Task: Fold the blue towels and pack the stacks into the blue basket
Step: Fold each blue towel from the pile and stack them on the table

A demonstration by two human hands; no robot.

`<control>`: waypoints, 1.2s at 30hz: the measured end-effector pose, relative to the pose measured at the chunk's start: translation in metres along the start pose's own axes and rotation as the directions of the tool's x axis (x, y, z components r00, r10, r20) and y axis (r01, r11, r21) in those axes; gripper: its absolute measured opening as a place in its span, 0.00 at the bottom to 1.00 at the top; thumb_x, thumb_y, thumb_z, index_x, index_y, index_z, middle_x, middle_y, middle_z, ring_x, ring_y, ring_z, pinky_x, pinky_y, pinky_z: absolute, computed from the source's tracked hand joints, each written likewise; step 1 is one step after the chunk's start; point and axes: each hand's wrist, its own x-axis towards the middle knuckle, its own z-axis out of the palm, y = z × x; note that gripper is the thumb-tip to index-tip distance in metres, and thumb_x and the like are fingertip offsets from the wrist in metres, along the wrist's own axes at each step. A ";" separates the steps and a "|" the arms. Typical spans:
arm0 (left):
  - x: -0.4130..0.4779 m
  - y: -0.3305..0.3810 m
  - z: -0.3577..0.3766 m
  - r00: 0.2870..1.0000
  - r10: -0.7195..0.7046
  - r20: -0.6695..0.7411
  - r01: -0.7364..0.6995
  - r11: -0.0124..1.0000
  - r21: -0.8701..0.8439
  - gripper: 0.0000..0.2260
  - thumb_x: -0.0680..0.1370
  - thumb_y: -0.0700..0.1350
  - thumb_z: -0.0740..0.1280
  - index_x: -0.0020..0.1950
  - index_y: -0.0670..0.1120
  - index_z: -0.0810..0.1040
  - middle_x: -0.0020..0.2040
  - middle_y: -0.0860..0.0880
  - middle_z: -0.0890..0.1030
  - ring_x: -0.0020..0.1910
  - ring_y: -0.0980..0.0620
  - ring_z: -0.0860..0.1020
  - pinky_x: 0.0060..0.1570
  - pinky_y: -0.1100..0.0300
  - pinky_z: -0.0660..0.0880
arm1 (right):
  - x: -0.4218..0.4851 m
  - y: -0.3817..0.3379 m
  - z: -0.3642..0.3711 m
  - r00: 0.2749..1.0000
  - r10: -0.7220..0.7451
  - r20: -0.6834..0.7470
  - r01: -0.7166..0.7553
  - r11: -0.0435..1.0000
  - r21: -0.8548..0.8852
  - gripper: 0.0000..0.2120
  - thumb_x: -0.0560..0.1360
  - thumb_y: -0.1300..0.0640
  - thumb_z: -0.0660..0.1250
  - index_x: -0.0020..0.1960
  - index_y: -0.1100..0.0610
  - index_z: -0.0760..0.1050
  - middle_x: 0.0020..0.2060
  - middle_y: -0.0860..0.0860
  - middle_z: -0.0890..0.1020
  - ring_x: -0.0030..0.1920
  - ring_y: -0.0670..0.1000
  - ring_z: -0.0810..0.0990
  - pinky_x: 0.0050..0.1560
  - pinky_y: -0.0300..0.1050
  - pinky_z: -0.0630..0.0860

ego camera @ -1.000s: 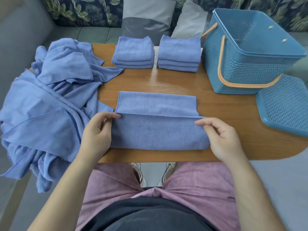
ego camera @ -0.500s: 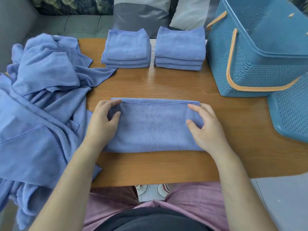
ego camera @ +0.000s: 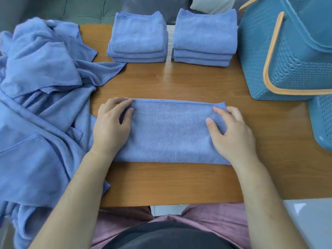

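Wooden counter (ego camera: 179, 83) stands in front of a grey-green sofa (ego camera: 80, 9). At its middle a blue microfibre towel folded into a long strip (ego camera: 170, 132) lies flat. Both hands rest on it, well apart: the left hand (ego camera: 111, 128) on its left end, the right hand (ego camera: 231, 135) on its right end. Their fingers are lightly bent and press the cloth near the far corners. Behind it sit the left stack of folded blue towels (ego camera: 137, 36) and the right stack of folded blue towels (ego camera: 204, 33), side by side. A heap of unfolded blue towels (ego camera: 41, 87) drapes over the counter's left edge. At the far right stands the blue perforated plastic basket with an orange handle (ego camera: 291, 56), with a blue perforated plastic lid (ego camera: 323, 123) just beside it.
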 end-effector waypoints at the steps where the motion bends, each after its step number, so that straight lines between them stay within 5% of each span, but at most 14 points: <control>1: -0.001 0.000 0.001 1.000 0.002 -0.010 -0.002 0.999 0.049 0.14 0.81 0.48 0.67 0.66 0.46 0.81 0.65 0.50 0.77 0.61 0.44 0.73 0.63 0.59 0.68 | -0.003 -0.002 0.000 1.000 0.010 0.008 -0.010 0.997 -0.079 0.25 0.78 0.34 0.60 0.72 0.41 0.71 0.70 0.40 0.66 0.61 0.52 0.78 0.53 0.49 0.74; 4: -0.005 0.001 0.001 1.000 -0.001 -0.004 0.002 0.974 0.227 0.17 0.80 0.53 0.68 0.67 0.48 0.80 0.72 0.48 0.72 0.65 0.40 0.69 0.62 0.46 0.68 | -0.009 -0.007 0.001 1.000 -0.008 0.008 0.010 0.965 -0.261 0.31 0.78 0.29 0.55 0.77 0.41 0.66 0.72 0.43 0.64 0.64 0.54 0.70 0.51 0.51 0.75; 7: -0.008 0.011 -0.002 1.000 0.021 0.011 -0.023 0.940 0.341 0.21 0.81 0.58 0.63 0.70 0.49 0.77 0.77 0.46 0.67 0.73 0.40 0.65 0.66 0.41 0.64 | -0.012 -0.011 0.001 1.000 0.023 0.006 -0.019 0.935 -0.354 0.32 0.79 0.31 0.55 0.78 0.44 0.65 0.78 0.49 0.60 0.69 0.59 0.64 0.65 0.57 0.67; 9: -0.012 0.032 0.003 0.992 0.112 0.052 -0.122 0.944 0.306 0.24 0.80 0.59 0.61 0.73 0.50 0.74 0.79 0.47 0.65 0.78 0.42 0.62 0.69 0.42 0.62 | -0.018 -0.023 0.003 0.998 0.013 -0.062 -0.035 0.930 -0.366 0.30 0.80 0.37 0.59 0.78 0.49 0.66 0.80 0.55 0.57 0.76 0.63 0.58 0.72 0.61 0.57; 13: -0.024 0.072 0.024 0.920 0.266 0.287 -0.308 0.945 0.110 0.24 0.82 0.56 0.58 0.77 0.53 0.69 0.80 0.52 0.64 0.81 0.48 0.56 0.77 0.45 0.56 | -0.034 -0.069 0.023 0.970 -0.227 -0.085 0.198 0.945 -0.260 0.26 0.81 0.46 0.59 0.77 0.52 0.69 0.80 0.56 0.61 0.81 0.62 0.55 0.79 0.62 0.50; 17: -0.028 0.065 0.029 0.910 0.237 0.341 -0.307 0.936 0.170 0.25 0.82 0.57 0.53 0.79 0.55 0.66 0.80 0.56 0.60 0.81 0.51 0.54 0.79 0.48 0.52 | -0.043 -0.072 0.043 0.973 -0.203 0.108 0.224 0.940 -0.257 0.27 0.85 0.42 0.47 0.82 0.49 0.59 0.82 0.51 0.56 0.82 0.55 0.49 0.81 0.56 0.45; 23: -0.030 0.058 0.026 0.941 0.153 0.302 -0.229 0.945 0.233 0.27 0.81 0.64 0.52 0.79 0.59 0.62 0.81 0.57 0.59 0.81 0.50 0.53 0.79 0.51 0.47 | -0.042 -0.056 0.043 0.981 -0.185 0.063 0.195 0.947 -0.256 0.30 0.83 0.38 0.49 0.81 0.49 0.60 0.82 0.52 0.56 0.82 0.56 0.50 0.81 0.57 0.46; 32: -0.017 0.030 0.011 0.961 0.038 0.273 -0.123 0.946 0.301 0.28 0.82 0.66 0.53 0.80 0.59 0.59 0.82 0.54 0.55 0.82 0.49 0.49 0.80 0.49 0.46 | -0.025 -0.020 0.022 0.991 -0.005 0.132 0.045 0.951 -0.306 0.34 0.81 0.32 0.43 0.83 0.44 0.48 0.83 0.51 0.43 0.82 0.56 0.40 0.81 0.57 0.42; 36: -0.017 0.042 0.012 0.920 0.209 0.331 -0.298 0.922 0.246 0.26 0.83 0.61 0.55 0.81 0.57 0.60 0.82 0.53 0.54 0.82 0.46 0.49 0.80 0.49 0.45 | -0.035 -0.038 0.016 0.998 -0.055 0.008 0.054 0.939 -0.339 0.31 0.83 0.38 0.50 0.82 0.50 0.57 0.83 0.57 0.50 0.82 0.62 0.43 0.80 0.61 0.41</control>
